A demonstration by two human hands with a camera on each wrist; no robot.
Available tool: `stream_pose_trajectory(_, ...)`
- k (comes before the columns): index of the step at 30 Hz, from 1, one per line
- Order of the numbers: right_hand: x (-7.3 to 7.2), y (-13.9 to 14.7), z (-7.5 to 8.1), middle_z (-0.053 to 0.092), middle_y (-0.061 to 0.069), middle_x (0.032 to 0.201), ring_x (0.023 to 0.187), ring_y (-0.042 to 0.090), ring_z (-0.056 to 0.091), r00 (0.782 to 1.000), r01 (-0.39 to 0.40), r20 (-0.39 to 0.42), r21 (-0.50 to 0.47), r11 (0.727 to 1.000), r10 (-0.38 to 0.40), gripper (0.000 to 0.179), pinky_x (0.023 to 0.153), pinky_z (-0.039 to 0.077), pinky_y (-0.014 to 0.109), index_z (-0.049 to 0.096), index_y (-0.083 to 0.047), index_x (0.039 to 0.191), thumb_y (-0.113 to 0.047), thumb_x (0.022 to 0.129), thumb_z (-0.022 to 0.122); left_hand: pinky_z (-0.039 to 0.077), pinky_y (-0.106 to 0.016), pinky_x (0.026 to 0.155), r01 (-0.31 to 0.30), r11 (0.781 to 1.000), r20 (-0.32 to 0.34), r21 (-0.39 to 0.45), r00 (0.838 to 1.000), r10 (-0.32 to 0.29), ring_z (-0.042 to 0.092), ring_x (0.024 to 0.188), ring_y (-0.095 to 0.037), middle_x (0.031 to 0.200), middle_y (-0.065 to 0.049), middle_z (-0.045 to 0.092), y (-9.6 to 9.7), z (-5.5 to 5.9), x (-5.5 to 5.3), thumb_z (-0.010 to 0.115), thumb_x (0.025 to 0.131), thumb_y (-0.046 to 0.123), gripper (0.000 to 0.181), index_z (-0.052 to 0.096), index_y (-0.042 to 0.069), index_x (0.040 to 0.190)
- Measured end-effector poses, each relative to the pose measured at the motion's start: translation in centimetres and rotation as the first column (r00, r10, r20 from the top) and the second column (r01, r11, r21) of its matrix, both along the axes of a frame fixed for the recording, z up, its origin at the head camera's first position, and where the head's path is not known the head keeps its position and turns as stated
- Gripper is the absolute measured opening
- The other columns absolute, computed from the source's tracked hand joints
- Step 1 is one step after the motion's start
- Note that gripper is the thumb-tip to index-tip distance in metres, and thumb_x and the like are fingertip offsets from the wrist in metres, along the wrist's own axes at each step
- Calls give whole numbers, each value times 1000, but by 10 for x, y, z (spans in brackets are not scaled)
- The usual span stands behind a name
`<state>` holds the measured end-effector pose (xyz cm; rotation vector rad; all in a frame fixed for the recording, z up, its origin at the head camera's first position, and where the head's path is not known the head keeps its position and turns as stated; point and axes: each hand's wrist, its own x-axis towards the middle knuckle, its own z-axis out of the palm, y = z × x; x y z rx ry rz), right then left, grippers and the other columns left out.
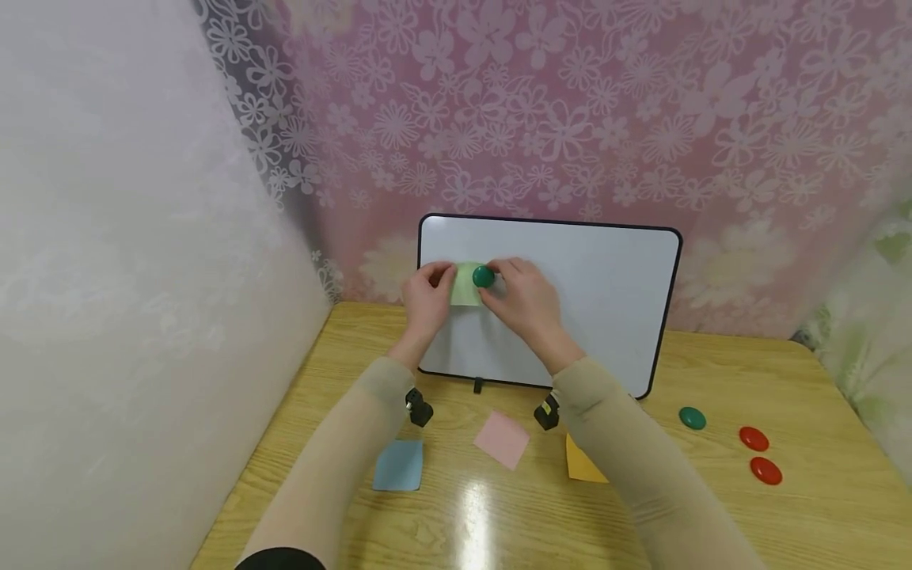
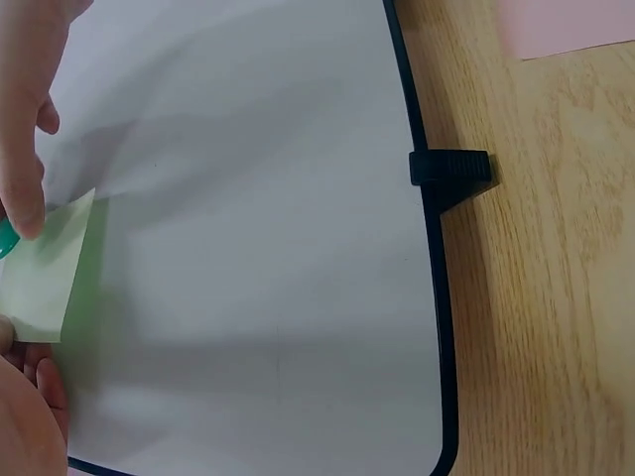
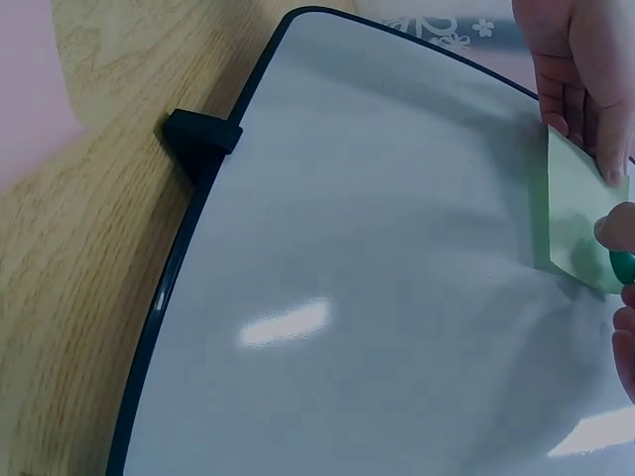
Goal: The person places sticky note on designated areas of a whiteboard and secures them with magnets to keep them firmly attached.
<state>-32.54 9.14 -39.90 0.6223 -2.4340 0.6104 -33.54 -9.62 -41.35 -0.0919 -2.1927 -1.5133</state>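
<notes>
A pale green sticky note lies against the left part of a whiteboard with a black frame. My left hand pinches the note's left edge between thumb and finger. From the right, my right hand grips a round green magnet by its rim, over the note's right side. In the left wrist view, the lower edge of the note stands a little off the board. The right wrist view catches only part of the magnet; whether it touches the note is unclear.
On the wooden table lie a blue sticky note, a pink one and an orange one, partly behind my right sleeve. At right are another green magnet and two red magnets. A black clip foot supports the board.
</notes>
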Motion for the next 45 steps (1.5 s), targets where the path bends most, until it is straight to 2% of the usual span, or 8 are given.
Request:
stream_pose_trajectory(10, -9, -14, 11, 73, 12, 121, 113, 31, 68, 999, 40, -24, 33, 999, -39, 38, 92, 59, 44, 74, -5, 123, -25, 93, 85, 55, -30, 79, -26, 999, 2, -20, 1000, 26, 68, 89, -19, 105, -7, 78, 0, 0, -8, 72, 106, 20, 20, 80, 5, 116)
stream_pose_trajectory(19, -14, -20, 18, 72, 14, 123, 114, 32, 67, 998, 67, -6, 64, 996, -67, 37, 92, 60, 45, 74, -5, 123, -23, 93, 84, 54, -29, 78, -53, 999, -17, -4, 998, 53, 67, 88, -19, 103, -6, 78, 3, 0, -8, 72, 106, 21, 20, 81, 6, 116)
stream_pose_trajectory(26, -16, -23, 17, 72, 15, 121, 111, 32, 67, 997, 83, -15, 88, 993, -81, 37, 91, 60, 43, 75, -3, 123, -22, 93, 85, 56, -30, 78, -49, 999, -32, 4, 998, 49, 68, 88, -20, 103, -8, 78, 6, -1, -6, 72, 106, 19, 21, 80, 4, 116)
stream_pose_trajectory(45, -15, -24, 15, 70, 14, 120, 110, 32, 66, 994, 111, -29, 80, 991, -109, 37, 90, 60, 44, 75, -4, 126, -23, 95, 84, 56, -30, 79, -50, 999, -33, 14, 998, 50, 67, 89, -19, 104, -5, 78, 5, -2, -4, 73, 105, 21, 20, 80, 6, 117)
